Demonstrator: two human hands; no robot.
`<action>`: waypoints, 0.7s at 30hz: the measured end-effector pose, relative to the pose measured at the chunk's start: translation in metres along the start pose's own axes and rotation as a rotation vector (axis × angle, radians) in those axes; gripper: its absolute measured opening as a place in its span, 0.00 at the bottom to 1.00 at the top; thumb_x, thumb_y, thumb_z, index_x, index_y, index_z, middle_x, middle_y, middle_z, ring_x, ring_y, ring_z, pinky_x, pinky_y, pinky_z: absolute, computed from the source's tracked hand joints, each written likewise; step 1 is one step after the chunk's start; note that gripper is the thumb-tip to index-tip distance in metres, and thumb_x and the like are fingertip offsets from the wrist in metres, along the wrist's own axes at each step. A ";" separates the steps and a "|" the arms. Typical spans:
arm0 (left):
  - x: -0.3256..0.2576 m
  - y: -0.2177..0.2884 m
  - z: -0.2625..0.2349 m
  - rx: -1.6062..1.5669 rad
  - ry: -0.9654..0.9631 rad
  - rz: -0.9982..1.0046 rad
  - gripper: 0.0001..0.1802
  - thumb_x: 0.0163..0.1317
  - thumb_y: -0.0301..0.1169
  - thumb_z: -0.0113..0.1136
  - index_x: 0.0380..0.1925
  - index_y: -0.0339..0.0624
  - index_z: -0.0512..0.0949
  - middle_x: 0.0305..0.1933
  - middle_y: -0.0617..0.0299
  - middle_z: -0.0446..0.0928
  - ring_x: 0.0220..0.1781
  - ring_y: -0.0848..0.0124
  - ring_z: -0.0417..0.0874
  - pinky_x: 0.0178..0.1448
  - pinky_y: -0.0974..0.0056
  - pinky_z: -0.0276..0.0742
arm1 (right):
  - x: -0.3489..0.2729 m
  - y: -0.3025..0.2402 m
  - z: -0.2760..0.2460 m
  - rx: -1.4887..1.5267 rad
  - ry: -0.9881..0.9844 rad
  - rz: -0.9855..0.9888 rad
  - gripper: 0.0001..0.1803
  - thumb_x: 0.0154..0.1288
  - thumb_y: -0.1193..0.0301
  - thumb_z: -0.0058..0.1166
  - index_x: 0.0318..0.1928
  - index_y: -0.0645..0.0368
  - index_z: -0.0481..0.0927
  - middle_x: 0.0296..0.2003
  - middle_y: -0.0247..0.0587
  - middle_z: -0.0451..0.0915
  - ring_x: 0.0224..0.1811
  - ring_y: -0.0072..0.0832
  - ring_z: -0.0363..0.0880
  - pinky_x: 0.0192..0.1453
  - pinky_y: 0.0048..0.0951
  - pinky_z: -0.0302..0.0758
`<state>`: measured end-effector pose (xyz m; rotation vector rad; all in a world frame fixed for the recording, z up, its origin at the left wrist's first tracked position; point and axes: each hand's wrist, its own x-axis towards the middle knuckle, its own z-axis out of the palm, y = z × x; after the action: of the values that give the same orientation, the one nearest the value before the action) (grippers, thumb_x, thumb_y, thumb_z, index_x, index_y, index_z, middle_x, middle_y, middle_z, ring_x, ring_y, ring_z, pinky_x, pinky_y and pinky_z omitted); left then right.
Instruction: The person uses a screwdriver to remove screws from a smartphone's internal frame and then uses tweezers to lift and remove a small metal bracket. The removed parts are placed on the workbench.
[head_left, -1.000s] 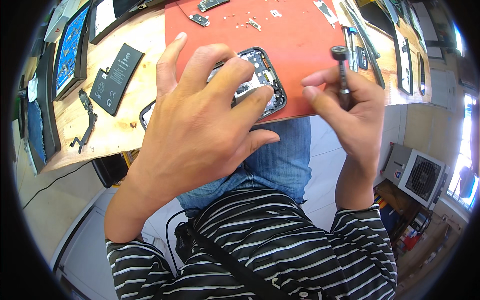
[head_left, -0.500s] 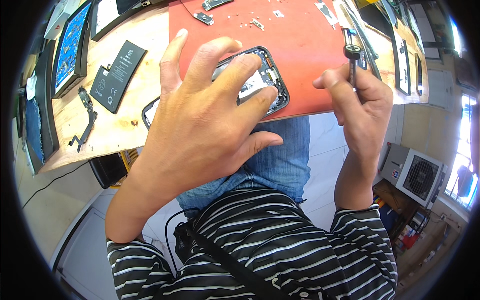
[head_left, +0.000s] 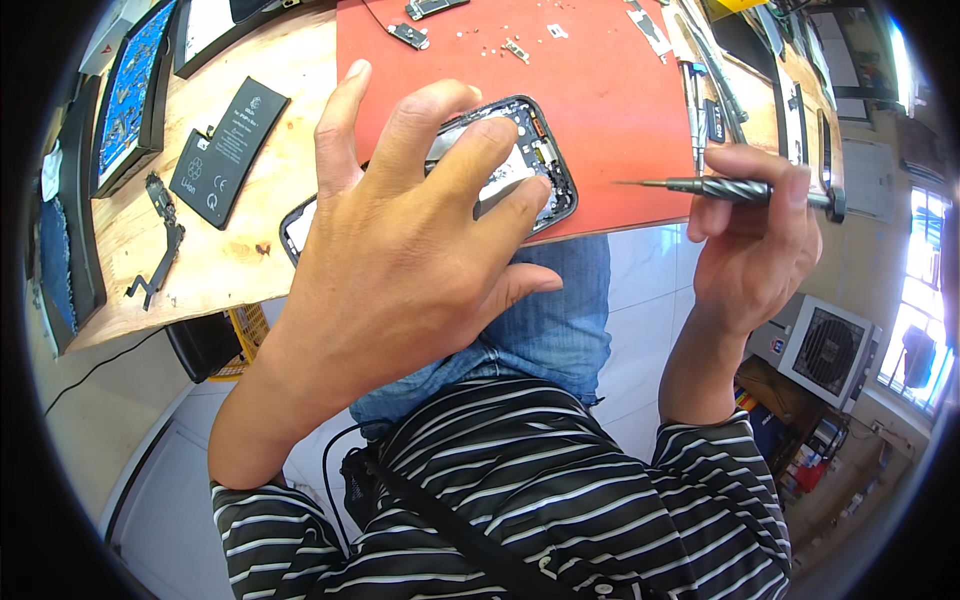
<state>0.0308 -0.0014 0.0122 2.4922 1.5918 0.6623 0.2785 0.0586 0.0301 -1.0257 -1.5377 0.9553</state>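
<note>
An opened phone (head_left: 548,165) lies on the near edge of a red mat, its inner parts showing. My left hand (head_left: 410,220) spreads over it with fingers apart; the index and middle fingertips appear to rest on the phone, and the palm hides its middle. To the right, my right hand (head_left: 755,240) is closed round a small precision screwdriver (head_left: 735,189) with a dark twisted grip. Its thin tip points left, toward the phone but apart from it. A black phone battery (head_left: 231,152) lies on the wood left of my left hand, beside a dark flex cable (head_left: 168,235).
The red mat (head_left: 620,130) holds tiny screws and metal bits, with a small module (head_left: 408,36) at its far side. More screwdrivers (head_left: 692,115) lie at the right. A box with a blue inside (head_left: 135,95) stands at the left. The wooden table's (head_left: 215,275) near edge borders my lap.
The screwdriver in my right hand has swung from upright to lying level, tip toward the phone. That hand has moved slightly right. My left hand stays over the phone.
</note>
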 end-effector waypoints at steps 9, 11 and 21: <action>0.003 0.004 0.005 -0.077 0.075 -0.021 0.21 0.55 0.40 0.79 0.48 0.49 0.89 0.54 0.62 0.81 0.63 0.55 0.80 0.78 0.33 0.65 | -0.040 0.012 -0.004 0.040 -0.082 -0.006 0.12 0.68 0.80 0.74 0.44 0.68 0.81 0.36 0.44 0.86 0.34 0.23 0.85 0.40 0.23 0.81; 0.004 0.004 0.005 -0.122 0.078 -0.006 0.25 0.54 0.39 0.79 0.53 0.49 0.88 0.54 0.61 0.81 0.61 0.54 0.81 0.73 0.37 0.71 | -0.040 0.012 -0.006 -0.078 -0.124 -0.060 0.10 0.71 0.76 0.70 0.45 0.68 0.80 0.33 0.45 0.85 0.32 0.28 0.86 0.38 0.26 0.82; 0.012 0.010 0.006 -0.108 0.052 0.006 0.23 0.56 0.35 0.78 0.53 0.48 0.89 0.56 0.57 0.81 0.57 0.50 0.80 0.61 0.47 0.77 | -0.041 0.005 -0.003 -0.239 -0.237 -0.078 0.11 0.61 0.81 0.71 0.45 0.69 0.93 0.36 0.51 0.92 0.36 0.34 0.91 0.42 0.30 0.83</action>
<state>0.0456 0.0058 0.0134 2.4225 1.5219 0.7979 0.2873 0.0220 0.0137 -1.0367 -1.9109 0.8773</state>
